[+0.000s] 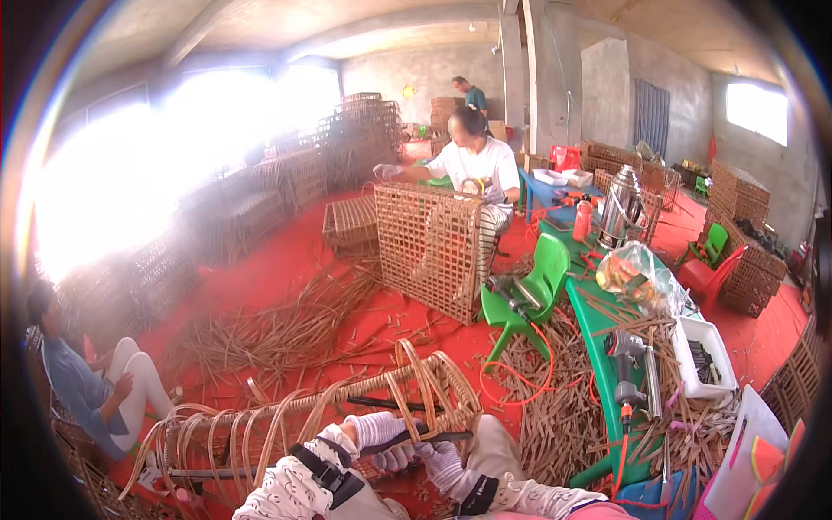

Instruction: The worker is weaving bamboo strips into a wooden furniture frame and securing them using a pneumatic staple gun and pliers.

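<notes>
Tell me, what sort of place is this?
Probably a wicker-weaving workshop: in view are a looped wicker frame, a large woven crate and heaps of loose strips.

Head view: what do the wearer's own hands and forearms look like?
Left hand and right hand: pale, grey-striped knit gloves. White sleeves with small dark prints. Black wrist straps, the left one with a buckle.

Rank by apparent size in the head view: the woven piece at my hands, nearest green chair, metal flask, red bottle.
1. Woven piece, enlarged by nearness
2. Green chair
3. Metal flask
4. Red bottle
</notes>
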Available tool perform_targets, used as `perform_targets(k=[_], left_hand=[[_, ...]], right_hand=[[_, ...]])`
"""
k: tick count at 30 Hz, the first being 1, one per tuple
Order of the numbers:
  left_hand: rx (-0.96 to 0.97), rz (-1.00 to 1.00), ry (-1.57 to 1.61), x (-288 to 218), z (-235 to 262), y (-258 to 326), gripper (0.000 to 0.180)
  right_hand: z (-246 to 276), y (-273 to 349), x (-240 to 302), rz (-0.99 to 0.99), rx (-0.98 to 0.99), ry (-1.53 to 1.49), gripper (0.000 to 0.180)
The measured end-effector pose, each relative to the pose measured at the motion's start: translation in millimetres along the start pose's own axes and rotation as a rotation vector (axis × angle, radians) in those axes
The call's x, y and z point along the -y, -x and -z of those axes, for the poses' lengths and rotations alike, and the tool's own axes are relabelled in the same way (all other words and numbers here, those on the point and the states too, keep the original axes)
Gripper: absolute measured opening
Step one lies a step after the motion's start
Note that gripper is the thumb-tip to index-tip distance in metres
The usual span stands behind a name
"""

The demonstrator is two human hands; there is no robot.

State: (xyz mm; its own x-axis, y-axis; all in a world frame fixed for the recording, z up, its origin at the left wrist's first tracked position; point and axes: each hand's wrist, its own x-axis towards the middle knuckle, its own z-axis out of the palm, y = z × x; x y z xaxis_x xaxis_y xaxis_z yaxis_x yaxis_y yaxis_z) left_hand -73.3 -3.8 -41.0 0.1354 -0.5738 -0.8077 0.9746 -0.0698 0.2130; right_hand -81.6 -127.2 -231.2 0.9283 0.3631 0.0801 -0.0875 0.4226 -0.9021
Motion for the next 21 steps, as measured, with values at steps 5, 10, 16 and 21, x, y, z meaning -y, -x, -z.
perform_targets(k=[5, 10, 16, 21], left_hand=[[-0.422, -0.505, -0.607, 14, 22, -20, 0.030], [-0.757, -1.042, -1.510, 9, 27, -33, 0.015], [-1.244, -0.683, -1.506, 12, 6, -26, 0.021], [-1.390, -0.779, -0.821, 32, -14, -16, 0.032]], right_hand=[[4, -10, -6, 0.639, 0.072, 1.270, 0.021], [-3, 28, 72, -0.121, 0.457, 0.413, 0.020], [-28, 25, 137, -0.194, 0.867, 0.469, 0.018], [-30, 15, 177, 0.446, 0.685, 0.754, 0.018]])
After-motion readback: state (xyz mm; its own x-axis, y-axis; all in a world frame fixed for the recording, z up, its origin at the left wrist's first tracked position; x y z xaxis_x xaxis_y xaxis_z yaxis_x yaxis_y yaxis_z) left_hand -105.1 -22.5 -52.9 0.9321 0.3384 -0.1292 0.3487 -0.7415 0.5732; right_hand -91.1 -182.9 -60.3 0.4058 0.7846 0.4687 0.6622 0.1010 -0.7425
